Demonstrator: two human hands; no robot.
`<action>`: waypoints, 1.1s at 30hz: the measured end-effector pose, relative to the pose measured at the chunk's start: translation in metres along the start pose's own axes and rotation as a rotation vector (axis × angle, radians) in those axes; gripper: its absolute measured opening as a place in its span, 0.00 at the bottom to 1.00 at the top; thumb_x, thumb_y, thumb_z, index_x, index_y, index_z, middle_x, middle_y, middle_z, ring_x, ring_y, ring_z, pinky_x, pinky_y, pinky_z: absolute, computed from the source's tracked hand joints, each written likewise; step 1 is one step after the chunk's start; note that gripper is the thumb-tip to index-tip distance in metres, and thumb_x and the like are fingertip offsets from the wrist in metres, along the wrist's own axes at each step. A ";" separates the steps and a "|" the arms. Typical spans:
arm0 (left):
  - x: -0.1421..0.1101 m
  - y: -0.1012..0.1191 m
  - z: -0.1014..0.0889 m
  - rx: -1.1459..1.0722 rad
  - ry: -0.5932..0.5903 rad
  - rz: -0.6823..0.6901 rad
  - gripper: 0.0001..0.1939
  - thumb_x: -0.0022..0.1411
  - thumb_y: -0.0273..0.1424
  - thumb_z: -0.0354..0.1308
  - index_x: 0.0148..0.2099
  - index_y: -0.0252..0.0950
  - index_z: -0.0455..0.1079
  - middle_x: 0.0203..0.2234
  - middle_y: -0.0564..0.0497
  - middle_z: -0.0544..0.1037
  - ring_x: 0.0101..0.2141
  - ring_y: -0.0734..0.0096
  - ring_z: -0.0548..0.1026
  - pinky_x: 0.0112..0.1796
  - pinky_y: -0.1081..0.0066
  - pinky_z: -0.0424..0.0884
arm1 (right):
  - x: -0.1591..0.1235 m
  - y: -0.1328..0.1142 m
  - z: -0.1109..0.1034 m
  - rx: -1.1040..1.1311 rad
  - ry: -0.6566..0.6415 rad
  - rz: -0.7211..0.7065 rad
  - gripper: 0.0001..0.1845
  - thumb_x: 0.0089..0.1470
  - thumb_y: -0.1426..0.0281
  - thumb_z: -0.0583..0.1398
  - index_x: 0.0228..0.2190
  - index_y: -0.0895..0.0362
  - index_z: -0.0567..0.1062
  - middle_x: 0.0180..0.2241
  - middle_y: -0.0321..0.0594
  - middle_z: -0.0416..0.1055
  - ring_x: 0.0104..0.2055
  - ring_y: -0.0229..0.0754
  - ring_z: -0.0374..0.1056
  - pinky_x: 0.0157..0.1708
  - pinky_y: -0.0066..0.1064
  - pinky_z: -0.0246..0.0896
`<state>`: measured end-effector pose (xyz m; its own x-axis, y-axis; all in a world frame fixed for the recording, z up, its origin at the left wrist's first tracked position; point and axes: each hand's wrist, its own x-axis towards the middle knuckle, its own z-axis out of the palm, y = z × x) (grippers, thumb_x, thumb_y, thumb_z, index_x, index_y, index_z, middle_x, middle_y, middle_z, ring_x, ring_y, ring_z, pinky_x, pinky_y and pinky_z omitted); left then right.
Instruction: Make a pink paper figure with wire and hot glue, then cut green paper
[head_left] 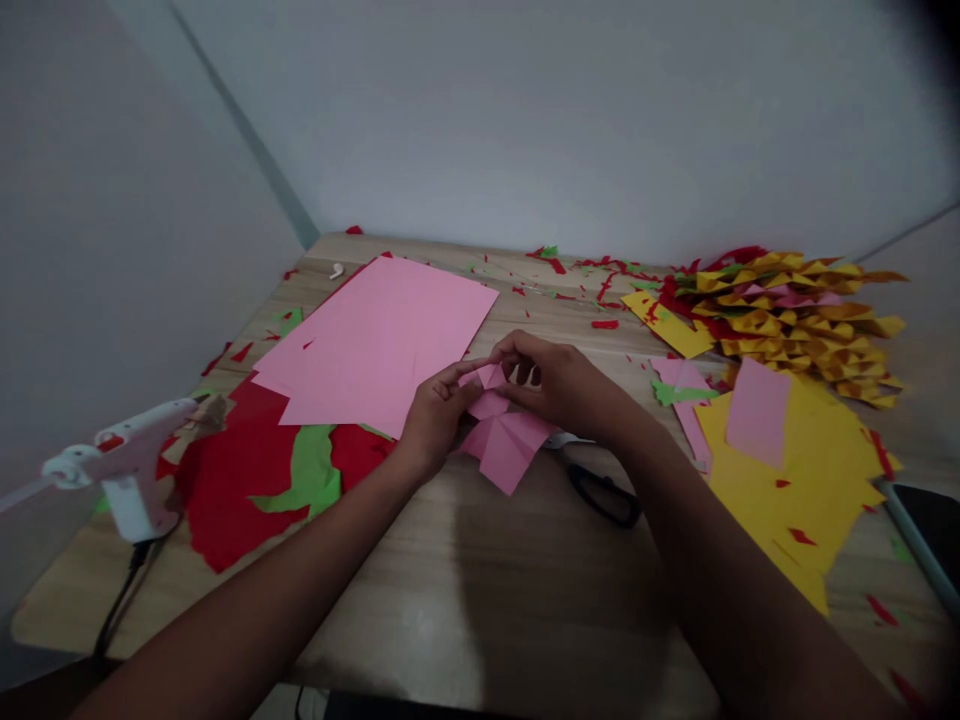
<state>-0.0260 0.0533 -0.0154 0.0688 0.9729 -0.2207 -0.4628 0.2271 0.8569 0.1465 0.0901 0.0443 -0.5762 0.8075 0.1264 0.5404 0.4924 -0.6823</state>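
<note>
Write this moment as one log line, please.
left hand: holding folded pink paper | right hand: pinching same paper | scissors: on table, near right forearm

The single view looks out from the person's head, facing forward and steeply enough downward to take in the wooden table (pixel 405 590) below and the wall (pixel 570 130) behind it. It stands near, above the table's front edge, with the left hand (pixel 436 415) and right hand (pixel 559 385) close to mid-frame.

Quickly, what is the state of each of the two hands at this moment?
Left hand: closed, pinching the small folded pink paper piece.
Right hand: closed, pinching the same piece from its other side.
</note>
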 end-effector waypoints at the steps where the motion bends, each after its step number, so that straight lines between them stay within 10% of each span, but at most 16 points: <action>1: 0.000 0.000 0.000 -0.001 0.008 0.007 0.19 0.49 0.34 0.70 0.45 0.36 0.78 0.25 0.54 0.80 0.25 0.75 0.76 0.30 0.74 0.71 | 0.000 0.001 0.000 -0.004 0.008 -0.012 0.10 0.55 0.74 0.63 0.40 0.55 0.74 0.33 0.34 0.74 0.32 0.36 0.67 0.34 0.27 0.59; 17: 0.002 -0.002 -0.001 -0.067 0.046 0.058 0.10 0.51 0.34 0.70 0.34 0.34 0.77 0.25 0.54 0.78 0.26 0.78 0.72 0.30 0.78 0.67 | 0.000 0.006 0.006 -0.118 0.011 -0.179 0.13 0.61 0.71 0.61 0.47 0.53 0.80 0.38 0.40 0.76 0.39 0.39 0.71 0.41 0.32 0.63; 33: 0.000 -0.002 -0.002 0.153 -0.010 0.048 0.12 0.52 0.37 0.69 0.34 0.35 0.74 0.24 0.55 0.76 0.25 0.77 0.70 0.28 0.76 0.63 | 0.004 0.017 0.023 -0.038 0.148 -0.324 0.10 0.49 0.80 0.59 0.32 0.55 0.72 0.36 0.40 0.71 0.41 0.44 0.66 0.42 0.34 0.60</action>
<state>-0.0271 0.0524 -0.0180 0.0590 0.9829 -0.1742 -0.3258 0.1839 0.9274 0.1395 0.0945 0.0170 -0.6280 0.6442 0.4366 0.3681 0.7402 -0.5627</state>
